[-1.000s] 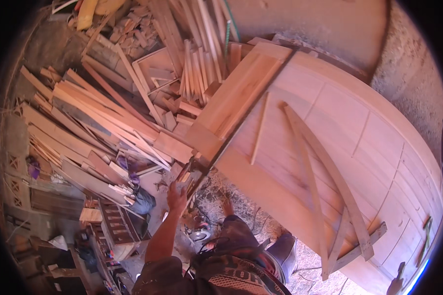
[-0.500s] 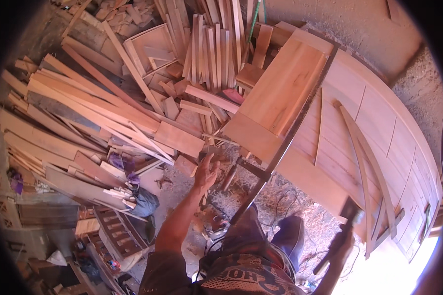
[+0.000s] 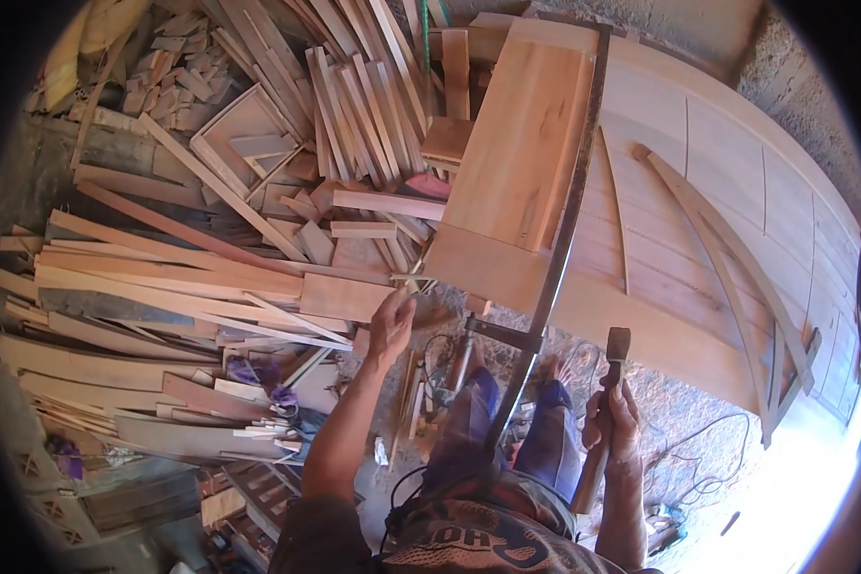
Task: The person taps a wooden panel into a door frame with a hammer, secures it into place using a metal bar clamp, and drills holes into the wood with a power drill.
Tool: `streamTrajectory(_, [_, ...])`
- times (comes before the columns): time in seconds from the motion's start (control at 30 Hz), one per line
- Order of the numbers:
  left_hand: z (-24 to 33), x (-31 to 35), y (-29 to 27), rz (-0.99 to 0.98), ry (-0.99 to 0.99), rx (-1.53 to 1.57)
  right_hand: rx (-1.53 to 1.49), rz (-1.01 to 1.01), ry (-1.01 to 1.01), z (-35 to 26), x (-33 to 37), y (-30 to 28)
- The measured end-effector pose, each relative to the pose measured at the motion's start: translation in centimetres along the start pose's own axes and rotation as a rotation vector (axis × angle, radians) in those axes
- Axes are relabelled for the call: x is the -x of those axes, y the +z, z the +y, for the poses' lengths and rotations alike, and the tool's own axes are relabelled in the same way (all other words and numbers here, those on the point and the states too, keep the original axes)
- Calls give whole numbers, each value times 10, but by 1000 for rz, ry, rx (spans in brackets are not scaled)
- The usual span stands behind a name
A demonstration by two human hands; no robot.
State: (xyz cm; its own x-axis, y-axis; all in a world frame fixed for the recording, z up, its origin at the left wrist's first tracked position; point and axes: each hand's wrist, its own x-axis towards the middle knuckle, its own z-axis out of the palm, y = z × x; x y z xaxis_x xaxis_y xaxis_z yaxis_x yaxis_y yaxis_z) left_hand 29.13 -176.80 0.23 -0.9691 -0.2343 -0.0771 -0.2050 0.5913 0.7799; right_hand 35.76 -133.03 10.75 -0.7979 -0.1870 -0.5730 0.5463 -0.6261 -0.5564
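Observation:
My right hand (image 3: 618, 426) is wrapped round the handle of a hammer (image 3: 619, 344), held head up beside my leg. My left hand (image 3: 390, 325) is raised at the near left corner of a framed wooden panel (image 3: 507, 143), fingers extended close to a thin strip of wood (image 3: 411, 276); whether they touch it is unclear. A long metal bar clamp (image 3: 557, 263) runs along the panel's right side and down toward my waist. Its sliding jaw (image 3: 507, 334) and screw handle (image 3: 462, 359) hang below the panel's near edge.
A wide boarded wooden piece with a curved edge (image 3: 670, 210) extends right, carrying curved wooden strips (image 3: 727, 249). Stacked boards and offcuts (image 3: 182, 277) crowd the left. A cable (image 3: 698, 475) lies on the dusty floor by my legs.
My left hand has moved up to the panel's corner, its fingers drawn closer together. The hammer has swung left and now stands more upright. My view has turned and shifted.

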Motion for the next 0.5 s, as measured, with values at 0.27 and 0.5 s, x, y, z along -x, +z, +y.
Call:
streamTrajectory(0.27, [9,-141,17,-127,183,-3,201,171,-22,42,10,52])
streamTrajectory(0.5, [64,-190,21,-251,446,-230,-68,379,-53,130,42,107])
